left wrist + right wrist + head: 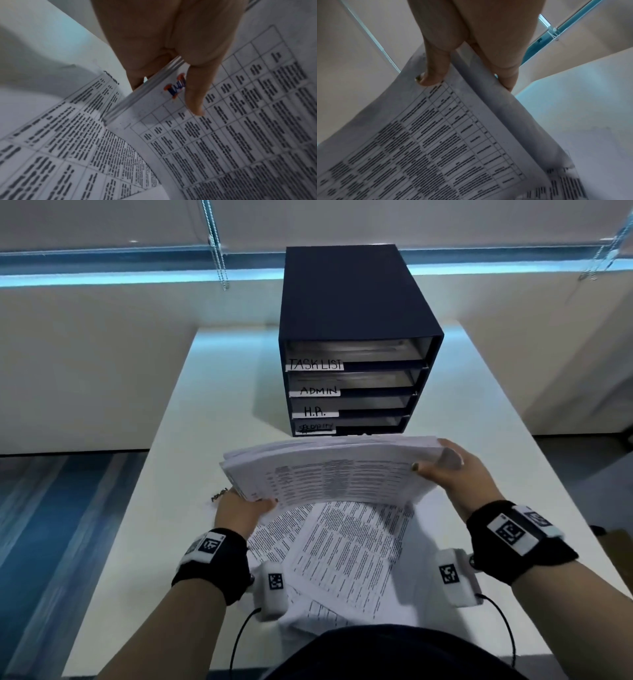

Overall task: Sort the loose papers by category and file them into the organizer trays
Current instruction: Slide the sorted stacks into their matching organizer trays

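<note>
Centrally on the table [171, 419] stands the organizer [346, 313], before it a bowed stack [329, 470] held above loose sheets [342, 546], pinched at its ends by the left hand [239, 510] and right hand [455, 470].

Counter [191, 460]: white, rectangular, long axis running away from the viewer. Resting on it: one dark navy organizer [352, 313] at the far middle, four open trays stacked, white labels reading TASK LIST, ADMIN, H.R.; lowest label illegible. Loose printed sheets [342, 556] at the near middle, overlapping at angles, bearing tables of text. Beside the counter: blue striped floor [51, 508].
</note>
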